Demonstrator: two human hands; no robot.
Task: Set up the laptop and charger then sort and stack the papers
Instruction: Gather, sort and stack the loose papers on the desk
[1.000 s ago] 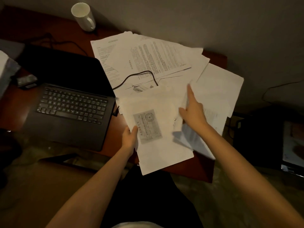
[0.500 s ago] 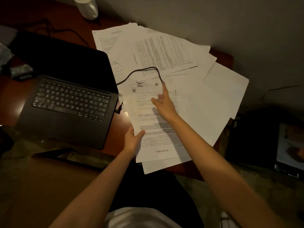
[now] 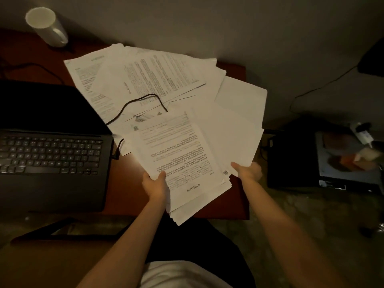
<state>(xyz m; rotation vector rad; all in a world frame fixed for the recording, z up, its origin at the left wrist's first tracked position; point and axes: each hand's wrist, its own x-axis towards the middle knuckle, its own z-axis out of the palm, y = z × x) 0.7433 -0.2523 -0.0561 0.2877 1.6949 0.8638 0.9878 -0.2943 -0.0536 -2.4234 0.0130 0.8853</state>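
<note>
From the head view, the person's left hand (image 3: 155,187) is gripping the near left edge of a stack of papers (image 3: 182,161), thumb lying on the printed top sheet and the fingers hidden beneath. The right hand (image 3: 248,171) is pinching the near corner of a blank sheet (image 3: 230,138) just beside the stack on its right, thumb on top. The stack is running lengthwise away from the person, tilted a little leftward at its far end, its near end overhanging the desk (image 3: 226,210) edge. The loose papers (image 3: 149,80) left to gather are lying fanned farther back, beyond both hands and slightly left, so the free reach looks about equal; a black charger cable (image 3: 141,100) is looping over them and appears to run to the side of the open laptop (image 3: 52,154) on the left. The stack's sheets are sitting unevenly, edges stepped at the near corner, text upside down to the viewer. A white mug (image 3: 46,27) is standing at the far left corner.
</note>
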